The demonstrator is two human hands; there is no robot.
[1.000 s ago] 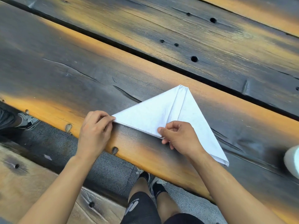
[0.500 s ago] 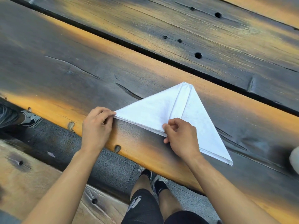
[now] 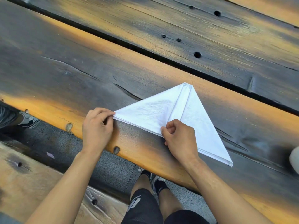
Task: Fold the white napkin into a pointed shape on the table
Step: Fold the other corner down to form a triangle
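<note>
Little has moved vs. the earlier frames: both hands keep their places on the napkin (image 3: 163, 110), R thumb now pinched tighter at the near edge. Napkin lies flat on the table (image 3: 68, 81) as a triangle, apex pointing away, centre seam running up to it, long edge toward the person. Left hand (image 3: 97, 126): fingers curled, thumb and forefinger closed on the L corner. Right hand (image 3: 181, 139): fingers bent, tips pinching the layered edge at mid-base, by the seam foot. Handling, est.: light, soft, several layers; creases hold but layers may slide or fan at the edges, so grip at corners and folded edges, press flat. Wood is rough; no slip expected. Containers: none seen. Pale object (image 3: 294, 157) at the R border, cut off; type unclear.
</note>
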